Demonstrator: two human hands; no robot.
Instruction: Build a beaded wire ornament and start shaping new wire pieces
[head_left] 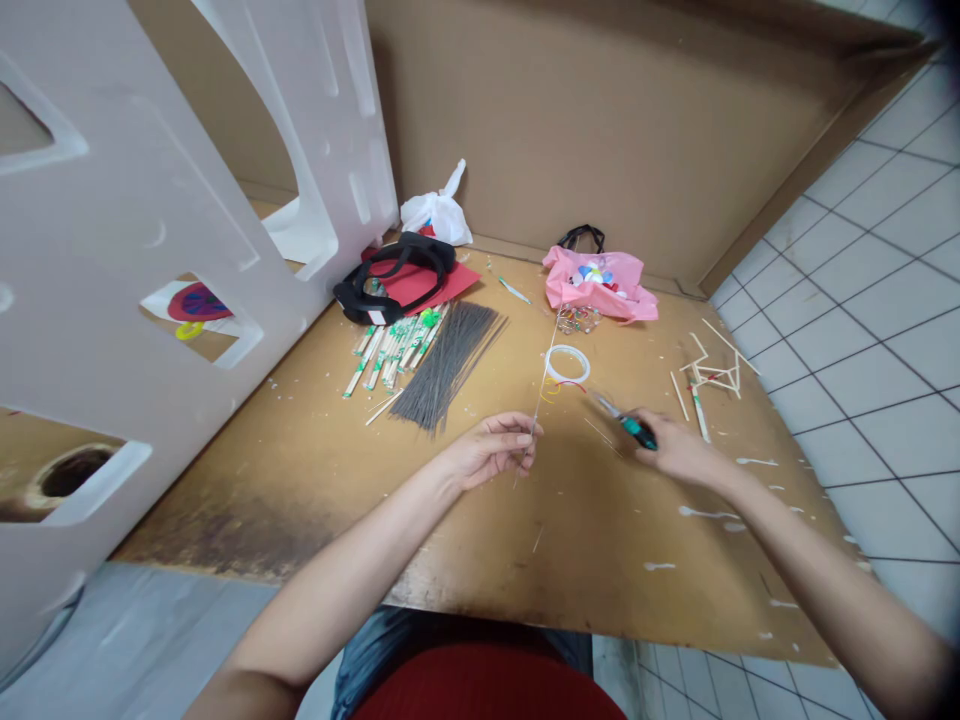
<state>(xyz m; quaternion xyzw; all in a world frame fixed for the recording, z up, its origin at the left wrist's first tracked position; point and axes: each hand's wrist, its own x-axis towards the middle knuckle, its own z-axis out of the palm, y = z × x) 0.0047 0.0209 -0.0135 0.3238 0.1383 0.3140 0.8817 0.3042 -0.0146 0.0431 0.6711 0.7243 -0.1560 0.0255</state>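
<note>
My left hand [499,448] pinches a long thin wire [546,375] between thumb and fingertips. The wire slants up and slightly right over the table. In my right hand [670,447] is a pair of pliers [636,430] with green and black handles, its metal jaws pointing up and left, apart from the wire. Whether the jaws are parted is too small to tell. A white ring-shaped roll [568,364] lies behind the hands, with red and yellow pieces of wire [551,390] beside it. A bundle of dark grey wires [448,368] is spread to the left.
Paper-wrapped chopsticks [390,352] and a black head strap [397,280] on red sheets [459,284] lie back left, near a white bag [437,217]. Behind stands a pink bag [600,284] with colourful pieces. A stick frame [716,377] lies right. A white plastic panel [187,200] borders the left.
</note>
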